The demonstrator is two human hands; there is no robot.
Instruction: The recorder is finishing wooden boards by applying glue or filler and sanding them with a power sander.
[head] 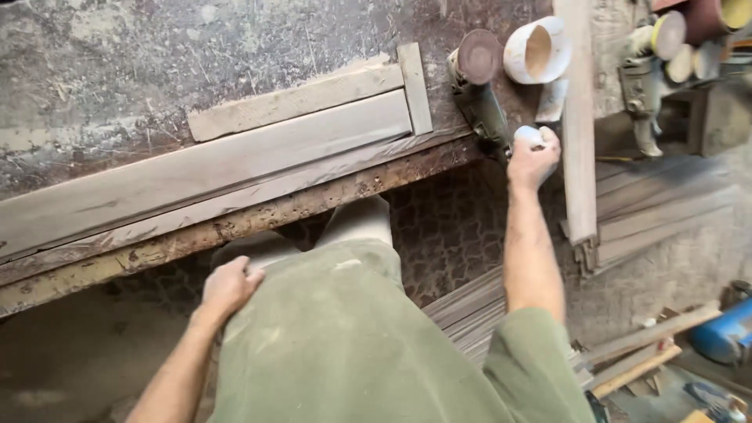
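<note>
My right hand (533,159) reaches to the workbench's front right corner and is closed around a small white object (529,135), right beside the rear of a green angle grinder (479,92) lying on the bench. The grinder's round brown disc (479,56) faces up. My left hand (228,286) rests loosely curled against my green shirt near my hip, with nothing in it. Long grey wooden boards (235,160) lie along the bench in front of me.
A white plastic cup-like pipe piece (537,51) lies behind the grinder. A narrow plank (578,125) stands upright at the right. Stacked boards (658,211) and wood scraps (642,352) lie on the floor. Machine parts (666,55) sit top right, a blue object (724,333) bottom right.
</note>
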